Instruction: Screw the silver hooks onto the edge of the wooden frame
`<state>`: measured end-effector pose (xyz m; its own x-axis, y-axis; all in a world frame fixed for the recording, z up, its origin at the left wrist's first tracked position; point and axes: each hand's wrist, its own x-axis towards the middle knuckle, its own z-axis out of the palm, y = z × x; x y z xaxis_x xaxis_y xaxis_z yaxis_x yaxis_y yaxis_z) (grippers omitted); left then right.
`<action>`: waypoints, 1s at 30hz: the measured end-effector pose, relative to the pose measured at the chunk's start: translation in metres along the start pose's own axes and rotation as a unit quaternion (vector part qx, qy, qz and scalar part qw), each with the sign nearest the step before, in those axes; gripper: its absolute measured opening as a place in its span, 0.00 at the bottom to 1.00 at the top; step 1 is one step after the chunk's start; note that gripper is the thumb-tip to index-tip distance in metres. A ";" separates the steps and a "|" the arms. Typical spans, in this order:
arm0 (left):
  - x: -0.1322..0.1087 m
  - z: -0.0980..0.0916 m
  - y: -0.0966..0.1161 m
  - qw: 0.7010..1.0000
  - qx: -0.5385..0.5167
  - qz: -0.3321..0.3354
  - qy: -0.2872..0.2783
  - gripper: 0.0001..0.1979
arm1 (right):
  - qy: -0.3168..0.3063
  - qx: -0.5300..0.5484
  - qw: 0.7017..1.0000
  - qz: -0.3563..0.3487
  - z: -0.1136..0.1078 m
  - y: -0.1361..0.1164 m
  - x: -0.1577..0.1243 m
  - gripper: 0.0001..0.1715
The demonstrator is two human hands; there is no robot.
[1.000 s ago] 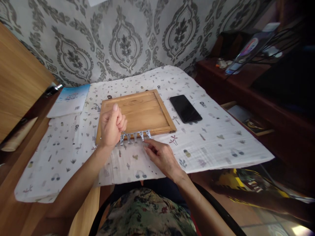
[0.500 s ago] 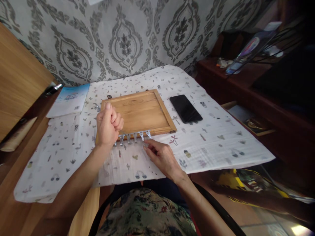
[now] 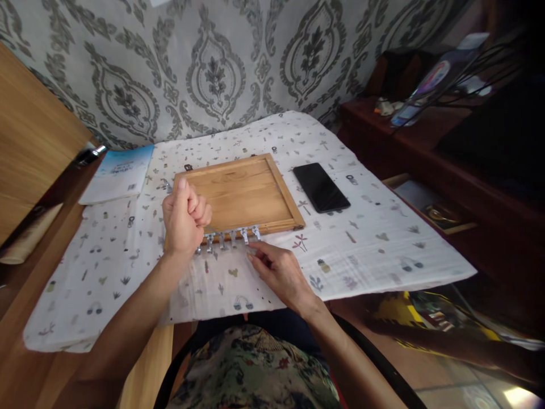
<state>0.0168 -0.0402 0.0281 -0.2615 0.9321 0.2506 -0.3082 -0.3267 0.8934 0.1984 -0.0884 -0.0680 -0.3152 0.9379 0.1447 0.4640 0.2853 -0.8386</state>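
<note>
My left hand is closed in a fist, thumb on top, over the near left part of a framed wooden board. Whatever is inside the fist is hidden by the fingers. Along the board's near edge runs a metal hook rail with several silver hooks; its left end is partly behind my left hand. My right hand is by the rail's right end, index fingertip close to or against a hook. Its thumb is a little apart from the index finger, the other fingers curl under, and nothing shows between them.
A black phone lies right of the board. At the back left is a blue-and-white booklet. The patterned cloth covers the table. To the right stands a dark red cabinet with a bottle, cables and an open drawer.
My left fist has shifted very slightly left. My right hand, the board and the hook rail look unchanged.
</note>
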 end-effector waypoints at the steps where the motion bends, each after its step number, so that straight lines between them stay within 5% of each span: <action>1: 0.000 0.001 0.000 1.000 -0.002 -0.002 0.001 0.32 | 0.000 0.000 1.000 -0.001 0.000 0.000 0.000 0.18; 15: -0.001 0.011 0.002 0.999 0.007 -0.036 0.013 0.33 | 0.000 -0.012 1.000 -0.008 0.001 0.002 0.000 0.18; 30: 0.008 -0.002 0.001 0.985 -0.012 -0.103 -0.136 0.35 | -0.002 0.005 1.000 0.002 0.001 0.001 0.001 0.18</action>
<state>0.0123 -0.0333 0.0306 0.0630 0.9854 0.1580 -0.3514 -0.1262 0.9277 0.1979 -0.0876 -0.0695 -0.3170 0.9383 0.1383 0.4573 0.2790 -0.8444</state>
